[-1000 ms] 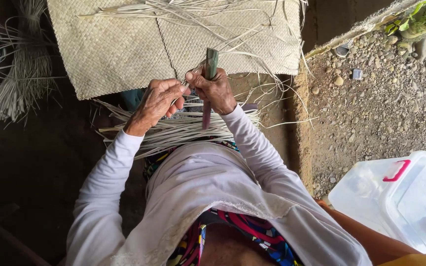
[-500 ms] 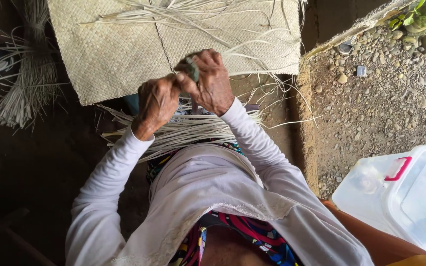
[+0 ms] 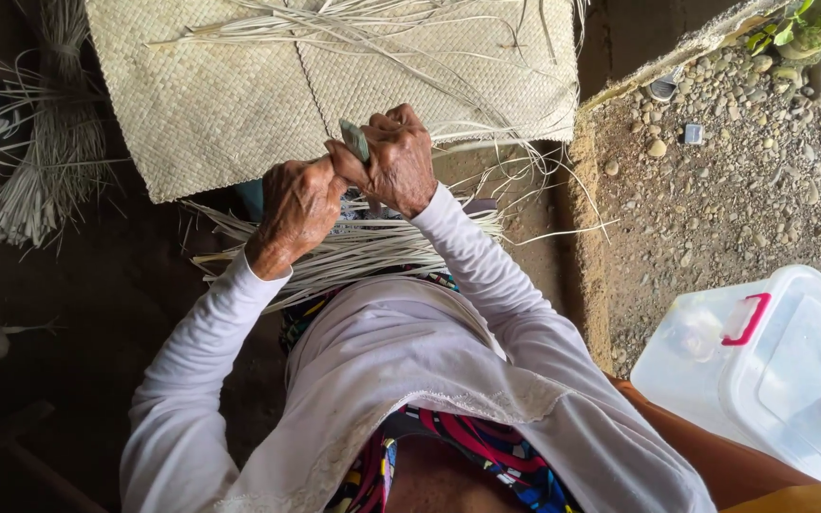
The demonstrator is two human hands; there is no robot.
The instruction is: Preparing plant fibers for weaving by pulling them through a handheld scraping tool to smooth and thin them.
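Observation:
My right hand (image 3: 399, 158) is closed around a short grey-green tool (image 3: 354, 140) whose tip sticks out above the fist. Touching it on the left, my left hand (image 3: 298, 203) has its fingers curled under; what it grips is hidden. Both hands hover above a bundle of pale dried leaf strips (image 3: 353, 252) lying across my lap. Just beyond them a woven straw mat (image 3: 239, 95) lies on the ground, with loose strips trailing off its far edge.
A second bundle of dried strips (image 3: 45, 161) lies at the left on dark ground. Right of the mat is a gravel patch (image 3: 743, 180) with small stones. A clear plastic lidded box with red latches (image 3: 772, 361) stands at the lower right.
Both hands have moved up and closer together over the mat's near edge. The tool, earlier held upright with its lower part showing, is now mostly covered by my right fist.

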